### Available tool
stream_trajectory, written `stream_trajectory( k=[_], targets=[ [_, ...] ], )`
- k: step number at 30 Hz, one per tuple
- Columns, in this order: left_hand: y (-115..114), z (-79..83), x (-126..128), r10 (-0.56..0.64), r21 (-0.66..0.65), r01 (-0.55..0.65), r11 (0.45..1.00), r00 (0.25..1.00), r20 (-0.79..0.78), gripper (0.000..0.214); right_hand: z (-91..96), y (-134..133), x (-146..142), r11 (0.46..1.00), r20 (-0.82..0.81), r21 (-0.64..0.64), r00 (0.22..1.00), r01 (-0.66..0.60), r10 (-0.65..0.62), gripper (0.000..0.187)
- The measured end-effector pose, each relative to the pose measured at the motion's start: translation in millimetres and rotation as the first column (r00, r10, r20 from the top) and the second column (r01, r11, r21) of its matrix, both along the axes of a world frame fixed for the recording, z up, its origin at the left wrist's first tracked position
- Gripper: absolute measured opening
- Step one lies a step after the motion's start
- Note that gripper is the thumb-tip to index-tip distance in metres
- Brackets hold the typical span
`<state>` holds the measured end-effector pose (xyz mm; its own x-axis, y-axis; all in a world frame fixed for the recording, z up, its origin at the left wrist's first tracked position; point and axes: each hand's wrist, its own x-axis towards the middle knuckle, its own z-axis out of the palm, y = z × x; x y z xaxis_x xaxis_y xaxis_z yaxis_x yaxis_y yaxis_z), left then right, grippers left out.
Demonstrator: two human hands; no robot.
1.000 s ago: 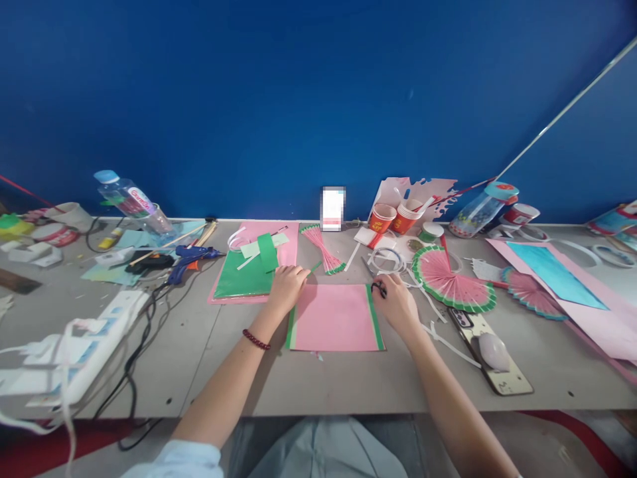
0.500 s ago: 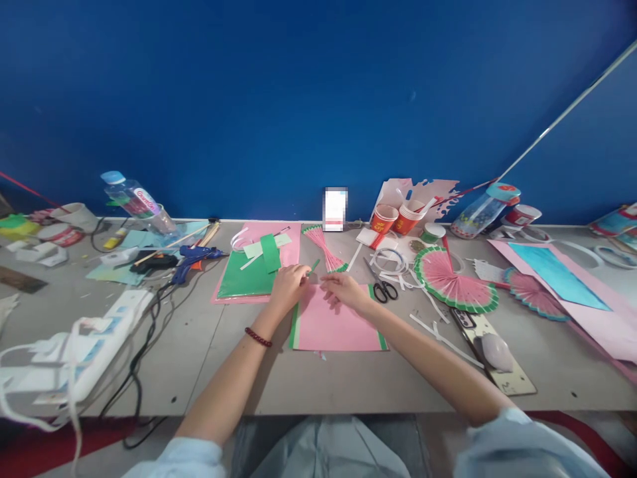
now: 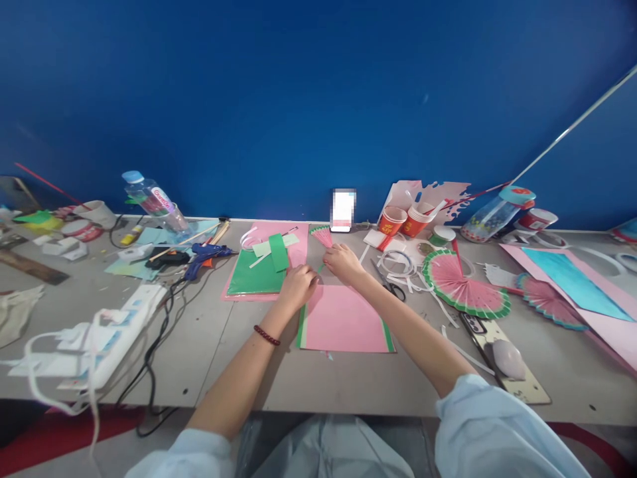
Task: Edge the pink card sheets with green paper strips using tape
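Note:
My left hand (image 3: 297, 287) is curled at the top left corner of a pink sheet with green side strips (image 3: 343, 320). It pinches a thin green paper strip (image 3: 320, 268) that sticks out toward my right hand. My right hand (image 3: 343, 262) lies just behind the sheet, fingers closed over the lower end of a pleated pink paper fan piece (image 3: 322, 236). Only the fan piece's spread top shows beyond the fingers. Black-handled scissors (image 3: 391, 284) lie loose on the table to the right of my right wrist.
A green sheet on pink paper (image 3: 256, 273) and a blue glue gun (image 3: 206, 252) lie to the left. A white power strip with cables (image 3: 117, 328) sits front left. To the right are a watermelon paper fan (image 3: 462, 284), red cups (image 3: 404, 220) and a phone (image 3: 507, 364).
My right hand let go of the scissors at the sheet's right corner, crossed left over the sheet and closed on the pleated fan piece. The left hand stayed put; the view shifted slightly.

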<state>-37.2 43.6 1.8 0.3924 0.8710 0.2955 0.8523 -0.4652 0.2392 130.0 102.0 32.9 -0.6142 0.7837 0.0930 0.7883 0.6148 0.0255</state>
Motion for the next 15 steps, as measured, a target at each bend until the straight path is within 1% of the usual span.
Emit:
stream_trajectory(
  k=[4, 9, 12, 15],
  targets=[
    [-1, 2.0, 0, -0.016, -0.004, 0.016, 1.000, 1.000, 0.012, 0.017, -3.3, -2, -1, 1.000, -0.011, 0.007, 1.000, -0.028, 0.028, 0.022],
    [-1, 1.9, 0, -0.021, -0.012, 0.021, 1.000, 1.000, 0.007, 0.018, -4.6, 3, 4, 1.000, -0.050, -0.014, 0.999, -0.021, 0.020, 0.023],
    [-1, 0.2, 0, -0.013, -0.014, 0.014, 1.000, 1.000, 0.019, 0.017, -3.1, 8, 9, 0.995, -0.054, -0.058, 0.995, -0.084, 0.081, 0.021],
    [0, -1.6, 0, -0.008, -0.009, 0.009, 1.000, 0.999, 0.035, 0.018, -1.5, 10, 10, 0.988, -0.034, -0.054, 0.989, -0.144, 0.142, 0.021]
  ],
)
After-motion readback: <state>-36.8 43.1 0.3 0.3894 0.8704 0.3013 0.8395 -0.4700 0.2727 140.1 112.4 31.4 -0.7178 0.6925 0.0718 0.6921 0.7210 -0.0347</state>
